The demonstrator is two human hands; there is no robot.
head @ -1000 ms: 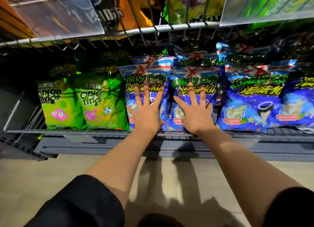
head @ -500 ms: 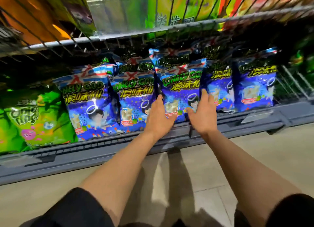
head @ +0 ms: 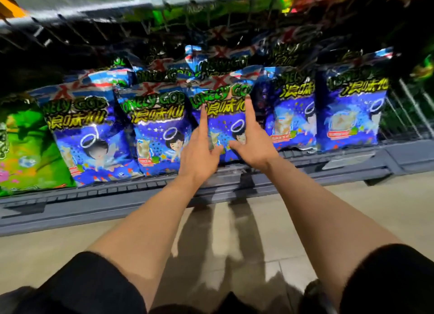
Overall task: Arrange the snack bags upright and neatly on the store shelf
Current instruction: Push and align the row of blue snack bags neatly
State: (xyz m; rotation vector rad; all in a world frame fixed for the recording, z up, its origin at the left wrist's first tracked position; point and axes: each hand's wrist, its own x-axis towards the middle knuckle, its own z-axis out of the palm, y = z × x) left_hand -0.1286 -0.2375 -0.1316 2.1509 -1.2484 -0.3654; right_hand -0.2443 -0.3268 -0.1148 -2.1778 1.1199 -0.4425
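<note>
Several blue Lonely God snack bags stand upright in a row on the grey shelf (head: 141, 191). My left hand (head: 199, 149) and my right hand (head: 251, 142) lie with straight fingers against the left and right sides of the middle blue bag (head: 223, 116). Their thumbs point toward each other across the bag's lower front. More blue bags stand to its left (head: 87, 135) (head: 159, 135) and to its right (head: 293, 114) (head: 352, 116). Further bags stand behind them in the dark. A green Onion Rings bag (head: 28, 149) is at the far left.
A wire shelf (head: 94, 10) with other snack bags hangs above the row. A wire divider (head: 413, 106) closes the shelf on the right. Beige floor tiles (head: 234, 243) lie below the shelf edge.
The view has shifted further right along the row. Both hands have slid up the same blue bag, and their fingers now stretch higher along its sides.
</note>
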